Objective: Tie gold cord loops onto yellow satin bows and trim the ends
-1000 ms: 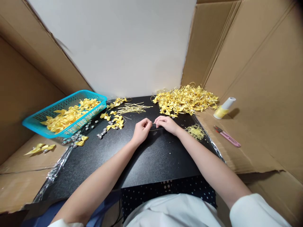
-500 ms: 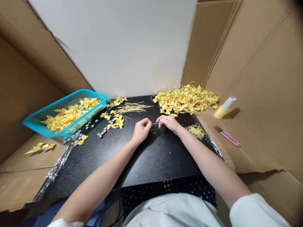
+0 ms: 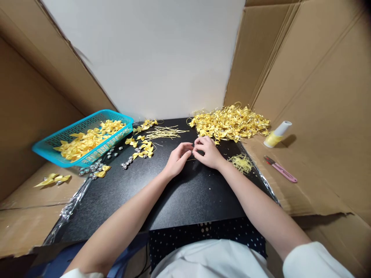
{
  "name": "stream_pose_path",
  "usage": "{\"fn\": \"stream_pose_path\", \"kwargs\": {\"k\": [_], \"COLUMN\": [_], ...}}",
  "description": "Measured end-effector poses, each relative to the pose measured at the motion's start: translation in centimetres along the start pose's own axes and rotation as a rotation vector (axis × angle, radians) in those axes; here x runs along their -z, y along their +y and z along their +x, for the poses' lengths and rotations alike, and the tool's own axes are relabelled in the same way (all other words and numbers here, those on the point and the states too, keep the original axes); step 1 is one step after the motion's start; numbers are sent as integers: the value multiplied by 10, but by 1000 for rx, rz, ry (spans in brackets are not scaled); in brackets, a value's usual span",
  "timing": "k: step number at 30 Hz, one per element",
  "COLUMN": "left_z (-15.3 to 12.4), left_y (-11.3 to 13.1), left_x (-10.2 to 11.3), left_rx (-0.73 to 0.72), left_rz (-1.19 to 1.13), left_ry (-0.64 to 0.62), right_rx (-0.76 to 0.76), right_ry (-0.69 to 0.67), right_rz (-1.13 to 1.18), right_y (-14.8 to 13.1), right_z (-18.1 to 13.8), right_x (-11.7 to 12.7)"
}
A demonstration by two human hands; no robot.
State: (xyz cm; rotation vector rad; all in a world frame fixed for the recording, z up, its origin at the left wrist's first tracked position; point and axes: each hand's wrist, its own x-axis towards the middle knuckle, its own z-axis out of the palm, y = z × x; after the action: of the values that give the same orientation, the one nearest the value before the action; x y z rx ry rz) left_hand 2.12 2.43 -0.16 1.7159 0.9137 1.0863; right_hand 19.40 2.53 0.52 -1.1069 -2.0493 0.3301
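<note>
At my far left, a few bows lie loose on the cardboard. Next comes the basket, tilted with one end propped on the table and filled with more yellow bows. Silver beads are scattered just below its front wall, and a second cluster lies a little to the right of them. Beside those is a small bunch of bows, with a sheaf of cut cords behind it.

My left hand is near the middle of the table, fingers curled in, thumb and forefinger pinched on one end of a strand. The strand is thin and gold, hard to make out, and lies low over the table between my two hands. My right hand nearly touches the left, its fingertips closed on the other end of the strand.

Behind the right hand a big pile of finished bows fills the far right corner of the table. Near my right wrist sits a tuft of clippings. On the cardboard to the right are a spool, lying tilted, and pink snips nearer to me.
</note>
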Motion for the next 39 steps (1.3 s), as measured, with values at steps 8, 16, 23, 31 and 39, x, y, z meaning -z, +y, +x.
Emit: {"fn": "stream_pose_path", "kwargs": {"k": [8,16,23,31,39], "left_z": [1,2,1,1,0], "left_y": [-6,-6,-9,-4,-3], "left_x": [0,-2,-3,-5,-5], "left_rx": [80,69,57,75,92], "left_rz": [-172,-389,-413,-334,-310], "left_ry": [0,66,65,79,81], "right_rx": [118,-18,-84,-27,-45], "right_ry": [7,54,118,243,249], "right_rz": [-170,3,46,-198,-207], "right_y": [-7,-3,-3,-12,-13], "right_z": [-2,-2,-2,-7,-6], "right_x": [5,2,-6,-9,-11]}}
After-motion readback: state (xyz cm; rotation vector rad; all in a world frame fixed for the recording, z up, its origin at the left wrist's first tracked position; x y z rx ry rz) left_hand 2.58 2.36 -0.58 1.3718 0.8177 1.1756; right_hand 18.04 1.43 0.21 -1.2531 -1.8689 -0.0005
